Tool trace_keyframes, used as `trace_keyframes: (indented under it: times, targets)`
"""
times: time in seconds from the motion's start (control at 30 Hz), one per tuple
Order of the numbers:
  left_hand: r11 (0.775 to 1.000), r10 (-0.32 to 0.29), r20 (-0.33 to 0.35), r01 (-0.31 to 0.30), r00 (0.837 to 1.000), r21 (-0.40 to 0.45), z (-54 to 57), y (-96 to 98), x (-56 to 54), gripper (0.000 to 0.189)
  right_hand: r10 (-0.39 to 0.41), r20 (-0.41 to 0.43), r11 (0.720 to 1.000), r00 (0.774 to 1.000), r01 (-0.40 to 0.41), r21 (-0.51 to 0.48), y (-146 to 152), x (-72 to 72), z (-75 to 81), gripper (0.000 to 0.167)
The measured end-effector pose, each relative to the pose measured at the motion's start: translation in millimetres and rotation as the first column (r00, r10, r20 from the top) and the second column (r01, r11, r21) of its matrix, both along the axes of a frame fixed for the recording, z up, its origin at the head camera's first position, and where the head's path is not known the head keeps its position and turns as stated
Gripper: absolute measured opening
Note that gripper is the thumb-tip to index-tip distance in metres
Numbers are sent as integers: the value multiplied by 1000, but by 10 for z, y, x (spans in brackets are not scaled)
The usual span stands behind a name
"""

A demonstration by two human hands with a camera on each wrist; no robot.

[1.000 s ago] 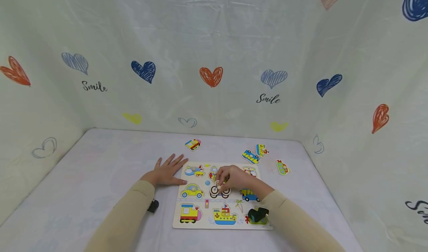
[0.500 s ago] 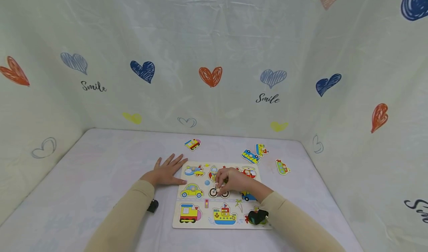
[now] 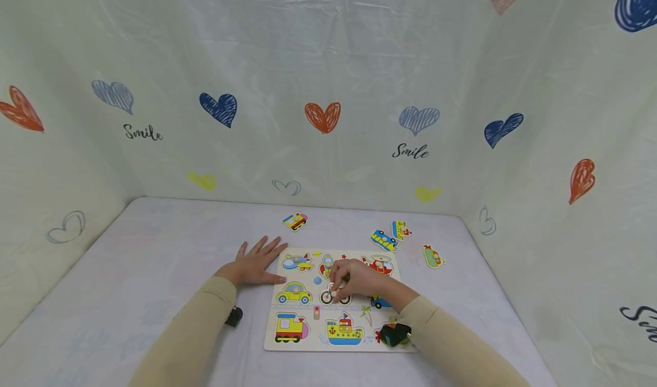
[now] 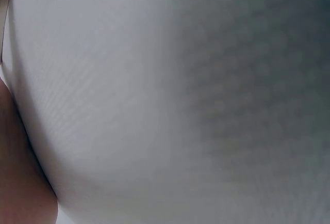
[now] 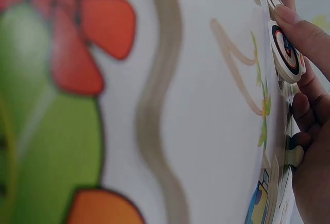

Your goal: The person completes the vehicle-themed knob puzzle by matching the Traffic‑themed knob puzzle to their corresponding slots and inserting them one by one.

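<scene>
A wooden peg puzzle board (image 3: 284,347) with vehicle pictures lies on the white-covered table. My right hand (image 3: 359,277) pinches the bicycle puzzle piece (image 3: 327,297) by its knob over the middle of the board. In the right wrist view, the bicycle's round wheel (image 5: 286,53) shows below the thumb, its edge standing up from the board. My left hand (image 3: 252,266) lies flat with spread fingers at the board's upper left edge, fingertips and thumb on it. The left wrist view holds mostly blurred pale cloth and a bit of skin (image 4: 23,182).
Beyond the board lie a train piece (image 3: 295,221), a bus piece (image 3: 384,240), a ship piece (image 3: 401,230) and a submarine piece (image 3: 433,256). A plane (image 3: 297,262) and a car (image 3: 294,292) sit on the board's left. A heart-printed curtain (image 3: 328,165) stands behind the table.
My right hand has shifted slightly down with the bicycle piece, whose doubled outline over the board's picture has merged into one. More of the helicopter shows. The left hand stays still.
</scene>
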State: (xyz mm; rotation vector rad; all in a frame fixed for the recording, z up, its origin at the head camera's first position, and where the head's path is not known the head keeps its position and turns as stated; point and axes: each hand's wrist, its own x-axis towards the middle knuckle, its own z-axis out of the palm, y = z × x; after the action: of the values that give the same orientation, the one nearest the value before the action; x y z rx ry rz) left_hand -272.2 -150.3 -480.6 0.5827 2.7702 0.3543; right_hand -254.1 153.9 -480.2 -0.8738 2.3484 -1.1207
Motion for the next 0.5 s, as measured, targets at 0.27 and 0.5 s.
trace_keyframes:
  times: [0.27,0.5]
  targets:
    - [1000,-4,4,4,1000,-16,19,0,-11,96,-17,9,998,1000,17,63,-9,-26,-6,11]
    - [1000,-10,8,10,1000,-4,-68,-13,-49,99,29,25,996,999,-31,85,-28,-74,35,12]
